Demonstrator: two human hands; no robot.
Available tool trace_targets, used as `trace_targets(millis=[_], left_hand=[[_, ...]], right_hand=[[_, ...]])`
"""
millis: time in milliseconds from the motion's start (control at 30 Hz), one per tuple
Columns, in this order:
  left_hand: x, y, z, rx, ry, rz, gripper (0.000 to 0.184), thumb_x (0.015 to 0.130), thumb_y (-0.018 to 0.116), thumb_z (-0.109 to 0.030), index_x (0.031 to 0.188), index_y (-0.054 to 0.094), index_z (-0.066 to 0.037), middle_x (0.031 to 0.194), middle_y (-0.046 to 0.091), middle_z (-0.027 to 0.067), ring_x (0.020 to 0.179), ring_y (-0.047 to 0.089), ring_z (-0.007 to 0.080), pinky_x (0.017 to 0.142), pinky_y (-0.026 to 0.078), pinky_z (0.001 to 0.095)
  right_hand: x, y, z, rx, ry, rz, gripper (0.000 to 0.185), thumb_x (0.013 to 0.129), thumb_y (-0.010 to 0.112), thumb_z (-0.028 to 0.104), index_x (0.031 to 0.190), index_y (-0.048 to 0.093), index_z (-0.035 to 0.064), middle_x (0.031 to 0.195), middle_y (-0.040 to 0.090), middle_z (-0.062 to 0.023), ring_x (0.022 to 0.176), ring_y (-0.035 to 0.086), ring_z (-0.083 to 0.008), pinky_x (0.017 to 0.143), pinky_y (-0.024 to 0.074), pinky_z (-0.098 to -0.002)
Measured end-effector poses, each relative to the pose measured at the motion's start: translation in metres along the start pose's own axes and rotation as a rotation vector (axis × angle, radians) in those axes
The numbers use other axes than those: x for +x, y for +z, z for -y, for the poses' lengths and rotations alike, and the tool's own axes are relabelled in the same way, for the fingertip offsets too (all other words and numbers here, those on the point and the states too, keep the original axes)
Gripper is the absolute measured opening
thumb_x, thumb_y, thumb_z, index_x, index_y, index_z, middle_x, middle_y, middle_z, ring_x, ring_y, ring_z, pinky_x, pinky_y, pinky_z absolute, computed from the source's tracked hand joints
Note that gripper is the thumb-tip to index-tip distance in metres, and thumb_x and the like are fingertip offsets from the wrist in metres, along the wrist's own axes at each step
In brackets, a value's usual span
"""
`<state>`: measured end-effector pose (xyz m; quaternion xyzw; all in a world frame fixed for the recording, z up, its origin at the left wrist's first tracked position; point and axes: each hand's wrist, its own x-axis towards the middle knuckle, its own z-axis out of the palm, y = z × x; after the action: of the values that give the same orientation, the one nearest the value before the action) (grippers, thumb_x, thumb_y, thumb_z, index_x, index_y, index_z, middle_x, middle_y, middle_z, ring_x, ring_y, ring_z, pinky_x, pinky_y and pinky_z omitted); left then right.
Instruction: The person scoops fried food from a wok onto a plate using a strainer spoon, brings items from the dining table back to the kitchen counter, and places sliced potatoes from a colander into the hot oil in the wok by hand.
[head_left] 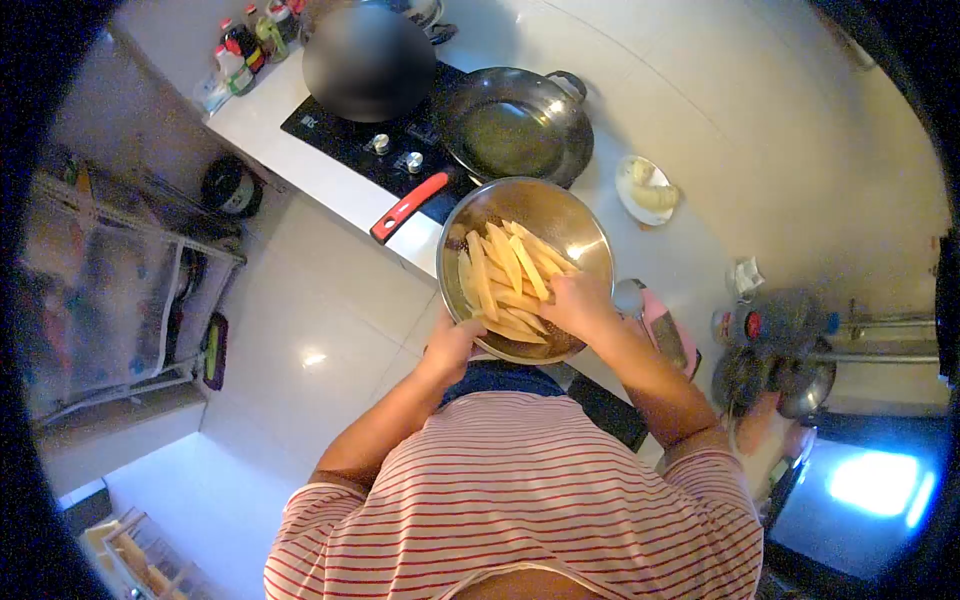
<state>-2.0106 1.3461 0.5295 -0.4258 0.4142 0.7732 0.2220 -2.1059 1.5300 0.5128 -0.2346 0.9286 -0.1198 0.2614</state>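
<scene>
A shiny metal bowl (590, 235) full of thick-cut potato strips (505, 260) is held in front of my body, beside the counter's front edge. My left hand (453, 345) is closed on the bowl's near left rim, its thumb over the edge. Over the right rim, my right hand (582, 303) reaches into the bowl, its fingers bent against the potato strips; the fingertips are partly hidden among them. Just beyond the bowl sits a dark wok (515, 130) on the cooktop, its red handle (408, 207) sticking out over the front edge.
A black cooktop (335, 135) with two knobs carries a blurred round shape (370, 62). Bottles (240, 45) stand at the far left. To the right are a white plate (648, 190) with pale food, a pink object (665, 330) and dark pans (800, 385). A rack (120, 290) stands left.
</scene>
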Motion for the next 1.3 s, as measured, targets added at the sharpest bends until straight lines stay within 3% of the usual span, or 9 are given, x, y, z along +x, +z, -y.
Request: trace_targets(millis=[167, 367, 433, 567, 700, 867, 1133, 1200, 1300], left_hand=[[0.026, -0.035, 0.015, -0.017, 0.063, 0.089, 0.059, 0.067, 0.046, 0.006, 0.123, 0.030, -0.003, 0.109, 0.051, 0.0155, 0.089, 0.056, 0.0282, 0.072, 0.052, 0.0379], [0.022, -0.034, 0.018, -0.136, 0.105, 0.108, 0.062, 0.067, 0.048, 0.005, 0.125, 0.029, -0.004, 0.110, 0.051, 0.0136, 0.094, 0.055, 0.0278, 0.074, 0.051, 0.0374], [0.026, -0.038, 0.026, -0.132, 0.110, 0.093, 0.062, 0.067, 0.049, 0.005, 0.125, 0.029, -0.005, 0.110, 0.051, 0.0134, 0.095, 0.055, 0.0276, 0.073, 0.051, 0.0366], [0.017, -0.036, 0.028, -0.112, 0.094, -0.002, 0.061, 0.068, 0.049, 0.006, 0.125, 0.030, -0.005, 0.110, 0.051, 0.0127, 0.093, 0.055, 0.0259, 0.072, 0.049, 0.0343], [0.020, -0.042, 0.046, -0.130, 0.148, -0.077, 0.057, 0.068, 0.048, 0.005, 0.123, 0.034, -0.003, 0.109, 0.052, 0.0115, 0.092, 0.054, 0.0230, 0.075, 0.046, 0.0318], [0.015, -0.045, 0.062, -0.205, 0.209, -0.059, 0.052, 0.068, 0.049, 0.005, 0.119, 0.040, -0.001, 0.106, 0.054, 0.0112, 0.094, 0.053, 0.0223, 0.079, 0.044, 0.0312], [0.005, -0.043, 0.062, -0.202, 0.220, -0.053, 0.050, 0.067, 0.048, 0.005, 0.117, 0.041, 0.002, 0.103, 0.055, 0.0116, 0.091, 0.054, 0.0213, 0.075, 0.045, 0.0299], [0.014, -0.048, 0.069, -0.211, 0.244, 0.013, 0.049, 0.067, 0.048, 0.004, 0.116, 0.041, 0.002, 0.102, 0.055, 0.0112, 0.090, 0.054, 0.0206, 0.074, 0.044, 0.0297], [0.026, -0.058, 0.070, -0.066, 0.137, 0.026, 0.049, 0.067, 0.048, 0.003, 0.116, 0.042, 0.001, 0.101, 0.055, 0.0104, 0.087, 0.054, 0.0200, 0.070, 0.045, 0.0291]], right_hand=[[0.015, 0.008, 0.016, 0.044, 0.137, 0.013, 0.030, 0.066, 0.061, 0.032, 0.070, 0.062, 0.0022, 0.073, 0.061, -0.0182, 0.071, 0.060, -0.0326, 0.063, 0.0486, -0.0389], [0.023, -0.039, -0.038, 0.588, 0.167, -0.100, 0.019, 0.070, 0.060, 0.022, 0.071, 0.060, 0.0023, 0.063, 0.060, -0.0103, 0.060, 0.058, -0.0188, 0.058, 0.0456, -0.0308], [0.041, -0.074, -0.052, 0.523, 0.147, -0.126, 0.015, 0.070, 0.061, 0.016, 0.074, 0.060, 0.0021, 0.061, 0.058, -0.0083, 0.059, 0.054, -0.0130, 0.057, 0.0443, -0.0290], [0.119, -0.091, -0.068, 0.228, 0.145, -0.117, 0.019, 0.069, 0.063, 0.021, 0.074, 0.062, 0.0022, 0.068, 0.062, -0.0128, 0.060, 0.059, -0.0228, 0.057, 0.0463, -0.0333], [0.220, -0.030, -0.080, -0.179, 0.048, 0.083, 0.023, 0.067, 0.065, 0.022, 0.081, 0.064, 0.0030, 0.080, 0.062, -0.0184, 0.079, 0.061, -0.0319, 0.072, 0.0484, -0.0390], [0.253, -0.002, -0.056, -0.148, 0.026, -0.049, 0.021, 0.067, 0.066, 0.020, 0.080, 0.064, 0.0033, 0.080, 0.062, -0.0179, 0.077, 0.060, -0.0314, 0.070, 0.0475, -0.0394], [0.176, -0.060, -0.048, 0.610, -0.282, -0.555, 0.018, 0.074, 0.064, 0.012, 0.088, 0.061, 0.0013, 0.076, 0.063, -0.0112, 0.066, 0.060, -0.0191, 0.061, 0.0472, -0.0282], [0.122, -0.063, -0.038, 0.631, -0.249, -0.397, 0.019, 0.074, 0.064, 0.011, 0.090, 0.060, 0.0021, 0.073, 0.062, -0.0071, 0.065, 0.058, -0.0139, 0.060, 0.0465, -0.0255], [0.053, -0.047, -0.012, 0.473, -0.183, -0.092, 0.019, 0.075, 0.062, 0.012, 0.090, 0.059, 0.0021, 0.076, 0.062, -0.0099, 0.068, 0.060, -0.0165, 0.061, 0.0469, -0.0278]])
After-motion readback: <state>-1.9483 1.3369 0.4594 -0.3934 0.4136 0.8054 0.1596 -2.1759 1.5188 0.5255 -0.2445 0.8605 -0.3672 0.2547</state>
